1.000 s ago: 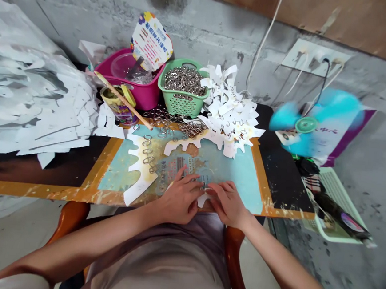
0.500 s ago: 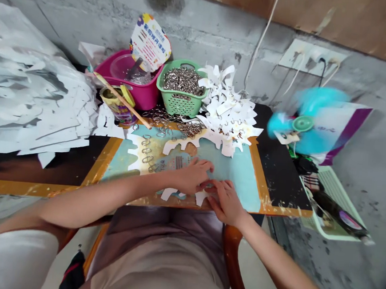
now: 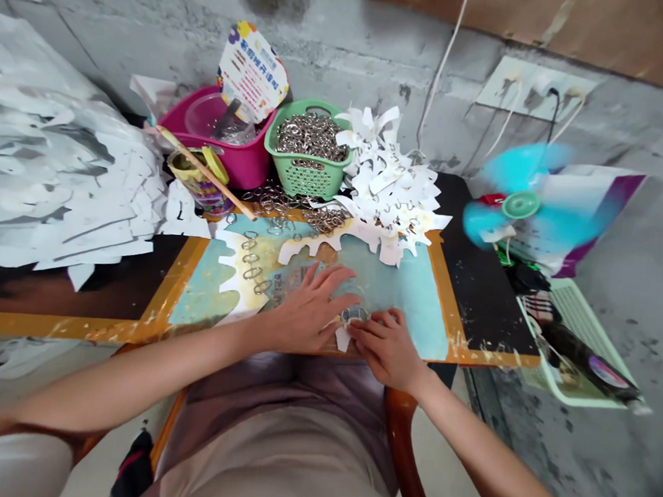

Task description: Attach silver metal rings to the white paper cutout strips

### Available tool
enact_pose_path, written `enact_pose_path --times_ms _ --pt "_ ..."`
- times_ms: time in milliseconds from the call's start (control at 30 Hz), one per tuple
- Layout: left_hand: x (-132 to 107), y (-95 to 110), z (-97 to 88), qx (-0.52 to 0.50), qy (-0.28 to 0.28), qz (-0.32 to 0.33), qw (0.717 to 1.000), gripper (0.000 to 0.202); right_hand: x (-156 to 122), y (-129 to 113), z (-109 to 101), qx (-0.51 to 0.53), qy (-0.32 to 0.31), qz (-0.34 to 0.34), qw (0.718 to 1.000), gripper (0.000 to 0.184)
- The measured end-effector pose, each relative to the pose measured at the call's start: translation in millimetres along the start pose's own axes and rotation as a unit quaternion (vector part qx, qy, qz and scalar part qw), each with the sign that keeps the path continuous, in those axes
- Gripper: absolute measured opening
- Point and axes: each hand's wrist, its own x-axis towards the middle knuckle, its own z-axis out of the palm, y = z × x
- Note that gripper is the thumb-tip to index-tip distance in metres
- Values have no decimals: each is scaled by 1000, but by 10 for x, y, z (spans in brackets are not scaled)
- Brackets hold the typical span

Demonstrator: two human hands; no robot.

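Note:
My left hand (image 3: 316,305) lies flat over the near part of the table mat, fingers spread, covering part of a white cut-out strip. My right hand (image 3: 386,347) is closed, its fingertips pressed on a tab of the white cut-out piece (image 3: 343,340) at the table's front edge. Between the two hands a metal ring (image 3: 354,312) shows at that piece; whether it is fixed there I cannot tell. To the left, a curved white strip (image 3: 231,277) with square tabs carries several oval metal rings (image 3: 251,258).
Behind the mat (image 3: 408,300) stand a green basket (image 3: 307,176) of metal rings, a magenta basket (image 3: 246,161) and a can (image 3: 201,192) with a stick across it. White cut-outs (image 3: 397,181) are heaped beside them, more (image 3: 71,197) at left. A fan (image 3: 522,204) spins at right.
My left hand has moved left, away from the right fingertips, and its fingers have spread. The metal ring between the hands has come into sight. My right fingers have curled in more.

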Motion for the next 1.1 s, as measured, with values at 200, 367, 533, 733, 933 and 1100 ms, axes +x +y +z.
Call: enact_pose_path --times_ms 200,367,533,733,933,1100 --pt "355 -188 74 -20 -114 52 992 9 1 3 4 -8 -13 -8 1000 31" --pt "310 -114 113 45 -71 100 991 14 21 -28 -13 2 -5 18 1000 33" --pt "-137 -12 284 137 68 197 968 18 25 -32 -20 2 -15 17 1000 32" --pt "-217 -47 173 54 85 60 993 12 25 -41 -27 -25 -21 6 999 32" --pt "-5 -139 157 13 1 111 994 37 33 -60 -29 -32 -31 12 999 31" --pt "104 -268 283 -40 -14 145 989 42 39 -73 -38 -20 -35 13 999 35"
